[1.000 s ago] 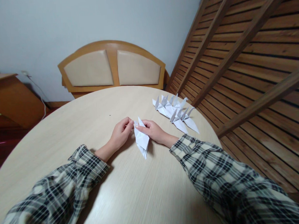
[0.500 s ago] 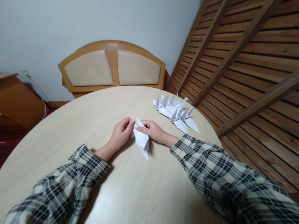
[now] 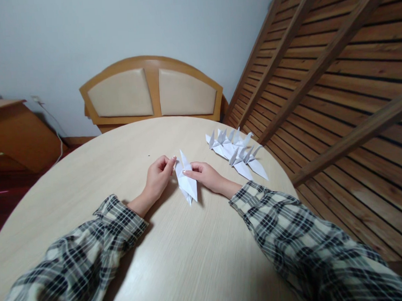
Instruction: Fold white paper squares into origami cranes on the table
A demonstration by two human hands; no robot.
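A white folded paper crane is held above the middle of the table, its long points facing up and down. My right hand grips its right side, thumb across the front and the other fingers behind it. At its upper left, my left hand is closed, with thumb and fingertips pinching a narrow point of the paper. The fingers behind the paper are partly hidden.
Several finished paper cranes stand grouped at the right of the round table. Beyond the far edge is a padded wooden headboard. A slatted wooden partition rises on the right, and a wooden desk stands at left.
The held crane has turned and shifted slightly up and left, its upper point now rising higher. My left hand has moved a little left; my right hand has stayed almost still.
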